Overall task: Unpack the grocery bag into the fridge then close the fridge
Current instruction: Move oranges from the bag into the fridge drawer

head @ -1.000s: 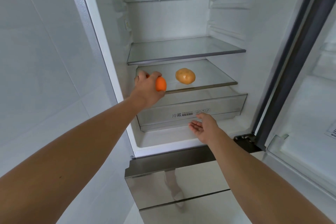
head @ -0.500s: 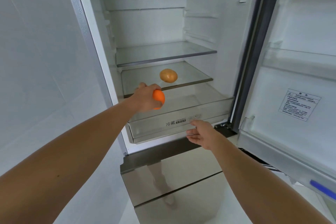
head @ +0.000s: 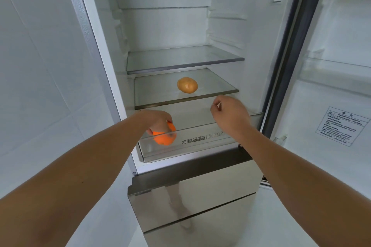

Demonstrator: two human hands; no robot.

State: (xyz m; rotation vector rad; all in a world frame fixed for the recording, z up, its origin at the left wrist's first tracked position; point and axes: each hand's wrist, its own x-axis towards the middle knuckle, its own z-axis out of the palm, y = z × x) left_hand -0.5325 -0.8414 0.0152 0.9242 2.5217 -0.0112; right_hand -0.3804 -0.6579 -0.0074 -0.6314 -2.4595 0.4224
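The fridge stands open in front of me, its door [head: 337, 78] swung out to the right. A potato [head: 187, 85] lies on the lower glass shelf [head: 152, 94]. My left hand [head: 155, 121] reaches down into the pulled-out clear crisper drawer [head: 192, 142] and is closed on an orange [head: 165, 135], seen partly through the drawer's front. My right hand [head: 230, 113] hovers above the drawer's right side with its fingers curled, holding nothing. The grocery bag is out of view.
The upper glass shelf [head: 184, 58] is bare. A white tiled wall [head: 40, 66] runs along the left of the fridge. Below the fridge compartment are shiny steel drawer fronts [head: 192, 196]. Door bins [head: 337, 74] stick out on the right.
My left hand has lowered the orange from shelf height into the crisper drawer. My right hand has risen from the drawer front to above the drawer and curled its fingers.
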